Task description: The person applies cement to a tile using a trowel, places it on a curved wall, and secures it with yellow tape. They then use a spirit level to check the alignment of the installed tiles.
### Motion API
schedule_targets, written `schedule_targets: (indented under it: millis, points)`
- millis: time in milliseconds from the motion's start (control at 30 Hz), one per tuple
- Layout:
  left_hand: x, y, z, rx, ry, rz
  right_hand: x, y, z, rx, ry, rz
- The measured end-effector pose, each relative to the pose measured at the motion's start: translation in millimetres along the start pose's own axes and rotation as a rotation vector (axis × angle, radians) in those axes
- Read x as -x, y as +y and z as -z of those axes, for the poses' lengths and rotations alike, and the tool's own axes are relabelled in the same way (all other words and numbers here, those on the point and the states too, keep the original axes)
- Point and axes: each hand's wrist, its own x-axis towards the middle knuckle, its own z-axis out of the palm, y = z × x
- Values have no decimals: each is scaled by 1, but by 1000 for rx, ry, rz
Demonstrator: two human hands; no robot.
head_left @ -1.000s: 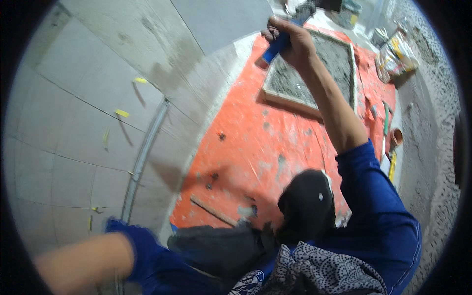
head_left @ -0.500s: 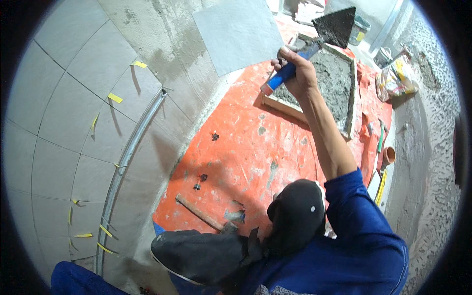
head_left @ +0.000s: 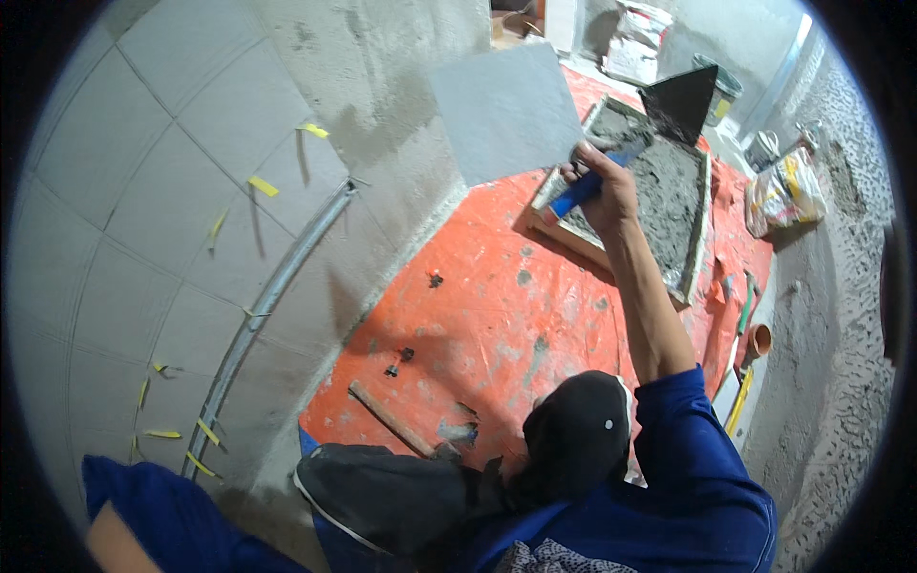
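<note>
Grips the trowel (head_left: 673, 107) firmly now with the right hand (head_left: 611, 191), thumb and fingers curled closed around a smooth blue handle (head_left: 574, 199)! Points the blade (head_left: 683, 95), dark, flat and triangular, up and away over the far part of the wood-rimmed tray (head_left: 701, 229). Cannot tell contact or gap between blade and mortar (head_left: 673, 205). And what mortar: grey, damp-looking, lumpy, filling a shallow rectangular frame! Over to the lower left, just a bare forearm (head_left: 117, 544) and a loose blue sleeve (head_left: 172, 506); cannot tell the left hand's state, out of view.

Under it all, a wrinkled orange-red sheet (head_left: 487, 315), glossy and spattered with grey. Near the close edge, a hammer (head_left: 390, 418) with a slim, round wooden handle. Just left of the tray, a smooth, flat grey slab (head_left: 506, 115) with straight edges. Further left, large matt tiles (head_left: 105, 181) with thin dark joints, little yellow strips (head_left: 263, 186) and a long metal rail (head_left: 272, 291). Off to the right, a crumpled, shiny bag (head_left: 785, 196), a hollow terracotta-coloured pipe (head_left: 757, 340) and rough, pitted plaster (head_left: 831, 458).
</note>
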Motion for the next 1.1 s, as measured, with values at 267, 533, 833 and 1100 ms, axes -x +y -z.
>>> schedule_targets:
  millis: [267, 533, 833, 1100]
  points:
    - [2, 0, -3, 30, 87, -36, -1, 17, 11, 1, 38, -28]
    - [-13, 4, -11, 87, 33, -21, 16, 24, -11, 38, 26, -60]
    - [-20, -6, -13, 122, 32, -24, 17, 23, -5, 10, 18, -43]
    - [-31, -2, -4, 207, 76, -59, 20, 28, 4, 44, 49, -79]
